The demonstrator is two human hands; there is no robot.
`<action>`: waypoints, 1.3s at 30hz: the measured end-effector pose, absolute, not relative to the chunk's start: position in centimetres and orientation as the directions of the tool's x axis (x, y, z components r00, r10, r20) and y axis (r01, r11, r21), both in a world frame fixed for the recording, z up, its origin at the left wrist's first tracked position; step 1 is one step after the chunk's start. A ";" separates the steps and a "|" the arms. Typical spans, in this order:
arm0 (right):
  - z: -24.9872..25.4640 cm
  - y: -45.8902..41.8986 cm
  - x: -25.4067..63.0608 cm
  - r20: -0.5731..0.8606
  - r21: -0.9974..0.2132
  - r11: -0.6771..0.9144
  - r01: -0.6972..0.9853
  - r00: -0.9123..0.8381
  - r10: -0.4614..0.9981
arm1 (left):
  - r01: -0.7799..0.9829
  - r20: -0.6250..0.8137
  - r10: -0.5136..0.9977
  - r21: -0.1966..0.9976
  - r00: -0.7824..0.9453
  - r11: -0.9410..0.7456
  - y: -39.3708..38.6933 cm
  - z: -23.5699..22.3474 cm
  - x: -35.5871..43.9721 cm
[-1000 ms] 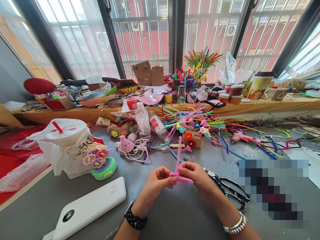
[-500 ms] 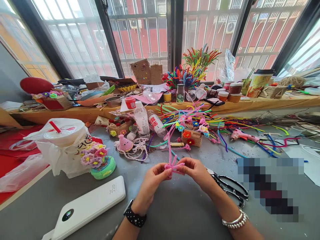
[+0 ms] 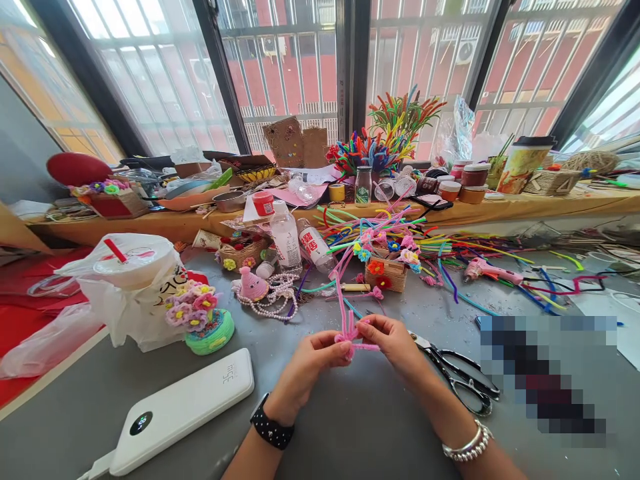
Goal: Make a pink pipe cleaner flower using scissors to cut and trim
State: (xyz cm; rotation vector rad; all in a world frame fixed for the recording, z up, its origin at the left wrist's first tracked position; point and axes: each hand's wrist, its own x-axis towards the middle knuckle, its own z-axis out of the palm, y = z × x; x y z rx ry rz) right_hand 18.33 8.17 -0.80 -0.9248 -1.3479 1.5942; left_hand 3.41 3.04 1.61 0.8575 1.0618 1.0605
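Note:
Pink pipe cleaners [image 3: 341, 303], bent and twisted together at a small looped centre, are held up over the grey table. My left hand [image 3: 316, 363] pinches the looped centre between thumb and fingers. On the other side, my right hand [image 3: 387, 341] has its fingertips closed on an upper part of the pink strands. One strand sticks out to the right below those fingertips, and longer ones rise toward the back. Black-handled scissors [image 3: 463, 377] lie right beside my right forearm. A white power bank [image 3: 187, 410] lies left of my left wrist.
A bagged drink cup [image 3: 133, 267] and a pipe-cleaner flower pot [image 3: 210, 330] stand on the left. Bead strings [image 3: 280, 300], plastic bottles [image 3: 286, 237] and a pile of coloured pipe cleaners [image 3: 390, 230] lie behind my hands. A pink glue gun [image 3: 493, 270] is at right.
My right fingertips have shifted from the strand pointing right to a part nearer the upright strands. The right-pointing strand now sticks out free. My left hand keeps its pinch.

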 end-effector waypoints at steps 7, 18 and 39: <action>-0.5 7.9 18.5 0.140 -0.990 0.131 -0.051 -0.427 0.893 | -0.379 -0.228 0.974 0.902 -0.010 0.208 3.5 0.9 2.9; -0.5 7.5 17.9 0.229 -0.965 0.161 -0.208 -0.363 0.903 | -0.283 -0.183 0.982 0.945 -0.049 0.162 3.5 0.9 3.5; -1.5 7.6 17.1 0.166 -0.912 0.041 -0.409 -0.274 0.947 | -0.310 -0.205 0.979 0.929 0.022 0.202 3.5 0.6 3.5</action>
